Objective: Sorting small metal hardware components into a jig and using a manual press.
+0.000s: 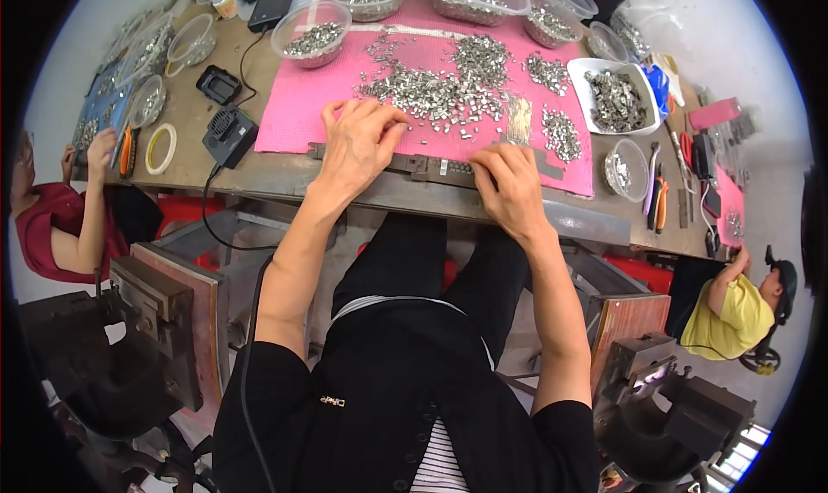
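Note:
My left hand [354,144] hovers at the near edge of the pink mat [289,113], fingers curled and thumb close to the forefinger. Anything between its fingertips is too small to make out. Below it a long dark metal bar [418,167] lies along the table's front edge, with a few small bright pieces in its middle. Over the bar's right part, my right hand [511,187] bends its fingers down, fingertips drawn together; what they pinch, if anything, is hidden. Just beyond both hands spreads a loose heap of small silvery metal pieces [440,96].
Clear plastic tubs [312,40] of metal pieces line the back. A white tray [580,92] and a round tub [625,172] stand right, near pliers [661,201]. A black charger [231,135] and tape roll [160,148] lie left. Co-workers sit on both sides.

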Available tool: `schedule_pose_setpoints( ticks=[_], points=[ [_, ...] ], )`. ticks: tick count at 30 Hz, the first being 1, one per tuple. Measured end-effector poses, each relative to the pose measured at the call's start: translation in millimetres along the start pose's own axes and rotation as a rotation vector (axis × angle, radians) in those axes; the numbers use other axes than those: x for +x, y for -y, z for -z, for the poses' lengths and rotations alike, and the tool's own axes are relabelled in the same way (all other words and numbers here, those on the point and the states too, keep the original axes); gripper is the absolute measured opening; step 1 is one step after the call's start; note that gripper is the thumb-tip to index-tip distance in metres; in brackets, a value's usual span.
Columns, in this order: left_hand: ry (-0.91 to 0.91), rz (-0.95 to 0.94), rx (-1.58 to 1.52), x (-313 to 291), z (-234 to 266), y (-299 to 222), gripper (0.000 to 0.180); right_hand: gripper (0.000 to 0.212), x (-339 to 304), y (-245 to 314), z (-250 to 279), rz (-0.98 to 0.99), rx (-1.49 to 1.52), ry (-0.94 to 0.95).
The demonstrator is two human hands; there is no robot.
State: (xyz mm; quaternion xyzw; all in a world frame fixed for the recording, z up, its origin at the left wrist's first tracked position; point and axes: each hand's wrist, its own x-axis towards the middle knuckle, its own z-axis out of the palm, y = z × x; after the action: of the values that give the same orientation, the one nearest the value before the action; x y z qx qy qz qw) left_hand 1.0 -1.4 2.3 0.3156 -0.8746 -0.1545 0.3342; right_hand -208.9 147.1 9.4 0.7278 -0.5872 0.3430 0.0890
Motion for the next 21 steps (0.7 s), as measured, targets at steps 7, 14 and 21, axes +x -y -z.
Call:
schedule_pose_setpoints(
  ticks=[7, 14, 21],
  points=[
    [0.119, 0.001, -0.002, 3.4, 3.8, 0.6, 0.011, 0.019, 47.8, -7.6, -42.7, 0.001, 0.050, 0.064],
    [0.003, -0.006, 0.029, 3.0, -13.3, 0.4, 0.012, 0.011, 64.5, -12.0, -56.7, 0.036, 0.027, 0.205],
    [0.056, 0.039, 0.020, 7.3, -13.1, -5.4, 0.014, 0.011, 60.3, -17.9, -51.2, 0.015, 0.010, 0.196]
  ],
)
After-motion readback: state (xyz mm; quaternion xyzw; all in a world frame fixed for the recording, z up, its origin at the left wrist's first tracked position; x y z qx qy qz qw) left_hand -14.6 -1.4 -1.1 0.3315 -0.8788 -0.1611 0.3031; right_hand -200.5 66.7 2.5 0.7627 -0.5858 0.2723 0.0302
